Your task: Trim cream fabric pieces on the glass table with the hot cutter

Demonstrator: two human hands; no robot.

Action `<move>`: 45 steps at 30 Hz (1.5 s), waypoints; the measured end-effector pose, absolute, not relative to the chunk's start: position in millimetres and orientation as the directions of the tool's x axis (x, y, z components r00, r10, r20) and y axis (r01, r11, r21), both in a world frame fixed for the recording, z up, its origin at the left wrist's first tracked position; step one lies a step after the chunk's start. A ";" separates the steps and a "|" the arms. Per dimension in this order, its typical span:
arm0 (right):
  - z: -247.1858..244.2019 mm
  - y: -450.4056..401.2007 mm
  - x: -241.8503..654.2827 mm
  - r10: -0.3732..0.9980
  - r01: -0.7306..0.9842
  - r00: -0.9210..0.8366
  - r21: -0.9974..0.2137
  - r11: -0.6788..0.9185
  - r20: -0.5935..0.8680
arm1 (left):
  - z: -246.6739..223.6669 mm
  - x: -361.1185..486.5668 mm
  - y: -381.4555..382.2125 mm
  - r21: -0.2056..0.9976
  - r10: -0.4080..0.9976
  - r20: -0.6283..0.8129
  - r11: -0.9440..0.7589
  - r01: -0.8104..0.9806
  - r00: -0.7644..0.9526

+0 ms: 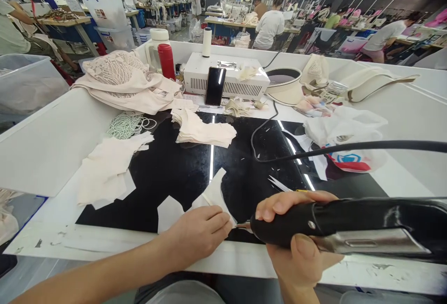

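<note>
My right hand (296, 243) is wrapped around a black corded hand tool (349, 225) with a slim metal tip. The tip points left and meets the lower right edge of a white fabric piece (217, 192). Curled fingers of my left hand (204, 232) press on that piece close to the tip; the fabric beneath them is hidden. A narrow cream strip (207, 198) lies on the piece. Another white piece (169, 212) shows left of my left hand. White-bladed tweezers or scissors (277, 183) lie partly behind my right hand.
A black mat (157, 169) covers the worktop. Fabric stacks (206, 131) (104, 169) lie beyond and left, beside green cord (127, 124). The tool's cable (349, 146) crosses the right side before a plastic bag (345, 127). A phone (214, 86) leans on a white vented box (240, 80).
</note>
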State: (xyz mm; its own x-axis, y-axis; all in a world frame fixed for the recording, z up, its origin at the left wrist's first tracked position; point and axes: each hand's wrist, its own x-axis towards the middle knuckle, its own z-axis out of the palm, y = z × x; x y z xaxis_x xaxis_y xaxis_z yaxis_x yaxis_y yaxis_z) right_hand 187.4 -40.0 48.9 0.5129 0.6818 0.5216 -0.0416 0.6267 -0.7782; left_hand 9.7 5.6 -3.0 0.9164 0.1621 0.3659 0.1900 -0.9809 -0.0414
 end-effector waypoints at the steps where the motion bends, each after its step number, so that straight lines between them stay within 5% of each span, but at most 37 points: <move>1: 48.8 -40.1 187.5 0.681 -0.045 0.515 -0.776 0.629 0.521 | -2.0 8.5 6.5 -0.035 0.169 0.371 -0.980 0.196 0.913; 9: 48.0 -39.6 187.7 0.683 -0.049 0.505 -0.773 0.633 0.527 | -7.5 2.0 6.9 0.078 0.277 0.415 -0.960 0.269 0.867; 45: 40.8 -9.2 178.8 0.668 -0.092 0.523 -0.743 0.662 0.530 | -7.1 0.4 10.3 0.192 0.353 0.395 -0.935 0.299 0.848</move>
